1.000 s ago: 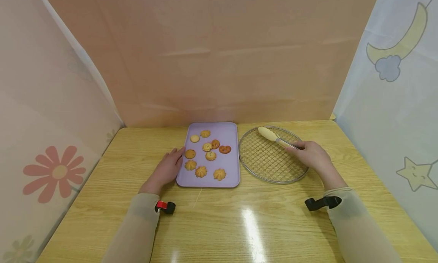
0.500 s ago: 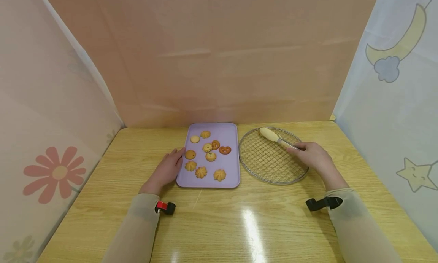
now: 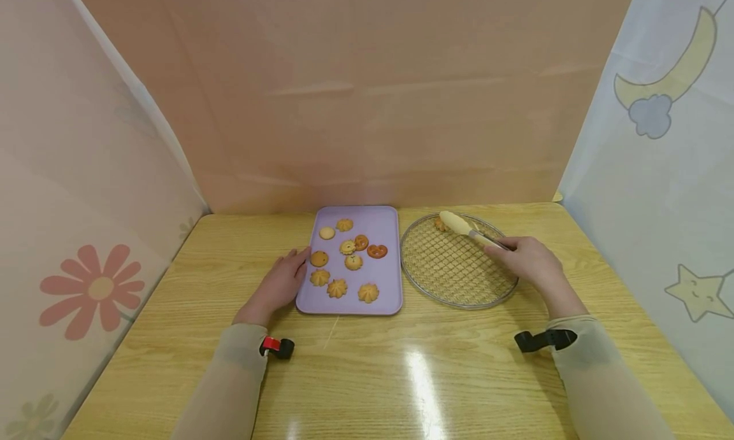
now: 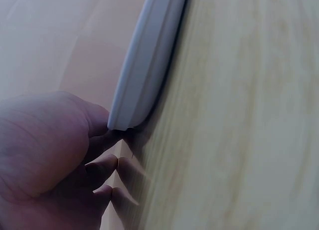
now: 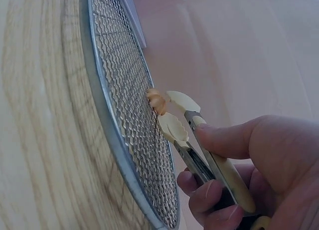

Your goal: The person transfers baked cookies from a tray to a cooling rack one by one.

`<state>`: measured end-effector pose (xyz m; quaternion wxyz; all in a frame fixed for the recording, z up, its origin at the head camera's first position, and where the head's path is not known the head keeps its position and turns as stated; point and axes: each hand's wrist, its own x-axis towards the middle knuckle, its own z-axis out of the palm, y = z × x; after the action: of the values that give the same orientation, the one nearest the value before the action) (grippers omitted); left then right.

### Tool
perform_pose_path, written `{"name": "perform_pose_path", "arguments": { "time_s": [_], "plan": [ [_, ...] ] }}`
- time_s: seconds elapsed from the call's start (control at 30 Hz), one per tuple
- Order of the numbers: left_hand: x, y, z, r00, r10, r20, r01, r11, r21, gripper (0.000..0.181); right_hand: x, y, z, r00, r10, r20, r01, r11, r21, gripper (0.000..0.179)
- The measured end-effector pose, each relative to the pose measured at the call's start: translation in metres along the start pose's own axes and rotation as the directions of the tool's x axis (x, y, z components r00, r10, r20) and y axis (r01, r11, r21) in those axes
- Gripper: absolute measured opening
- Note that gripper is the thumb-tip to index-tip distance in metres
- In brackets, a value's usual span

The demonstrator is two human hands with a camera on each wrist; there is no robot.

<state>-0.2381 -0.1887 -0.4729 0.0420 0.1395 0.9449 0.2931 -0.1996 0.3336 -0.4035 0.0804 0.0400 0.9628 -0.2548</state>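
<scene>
Tray: purple, rectangular, flat on the wooden table, left of the rack. Contents: eight cookies and two pretzels; four of the cookies are fluted, the others round. One pretzel sits at the edge of a round cookie near the middle; whether they overlap, cannot tell. Left hand: at the left side of the tray, thumb and forefinger pinching its rim, remaining fingers bent loosely below. Rack: round, wire mesh in a metal rim, lying on the table just right of the tray. Loose cookie: single, fluted, resting on the far part of the rack. Tongs: cream heads, metal arms, held over the rack, heads parted beside the loose cookie; whether either head touches it, cannot tell. Right hand: closed round the tongs, thumb along one arm, fingers curled about the other. Sleeves: beige, one on each forearm. Wrist straps: black, the left one with a red piece. Backdrop: orange-brown, creased, behind the table. Side sheets: pale; flowers printed on the left, a moon, cloud and star on the right.
</scene>
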Motion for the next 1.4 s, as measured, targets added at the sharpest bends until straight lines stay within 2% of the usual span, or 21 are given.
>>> {"name": "perform_pose_path", "arguments": {
  "time_s": [0.1, 0.37, 0.8, 1.07, 1.2, 1.4],
  "plan": [
    [-0.002, 0.006, -0.003, 1.0, -0.018, 0.015, 0.018, 1.0, 0.013, 0.051, -0.001, 0.0, -0.001, 1.0, 0.005, -0.005, -0.005, 1.0, -0.001, 0.086],
    [-0.002, 0.007, -0.004, 0.998, -0.047, 0.032, 0.045, 0.998, 0.043, 0.052, -0.005, 0.0, -0.006, 0.999, -0.008, -0.053, 0.006, 0.999, -0.04, 0.085],
    [0.0, 0.008, -0.005, 0.998, -0.036, 0.043, 0.034, 0.999, 0.038, 0.052, -0.004, 0.0, -0.002, 0.998, -0.025, -0.054, 0.021, 0.996, -0.081, 0.094],
    [0.0, 0.01, -0.005, 0.999, -0.026, 0.038, 0.024, 0.999, 0.047, 0.051, -0.005, 0.0, -0.003, 0.995, -0.021, -0.093, 0.016, 0.998, -0.06, 0.09],
    [0.0, 0.009, -0.005, 0.999, -0.011, 0.03, 0.01, 0.999, 0.047, 0.051, -0.005, -0.006, -0.004, 0.992, -0.026, -0.121, 0.019, 0.998, -0.059, 0.087],
    [0.0, 0.007, -0.005, 1.0, -0.009, 0.024, 0.008, 0.999, 0.045, 0.051, -0.007, -0.022, -0.004, 0.986, -0.075, -0.147, 0.065, 0.995, -0.071, 0.085]
  ]
}}
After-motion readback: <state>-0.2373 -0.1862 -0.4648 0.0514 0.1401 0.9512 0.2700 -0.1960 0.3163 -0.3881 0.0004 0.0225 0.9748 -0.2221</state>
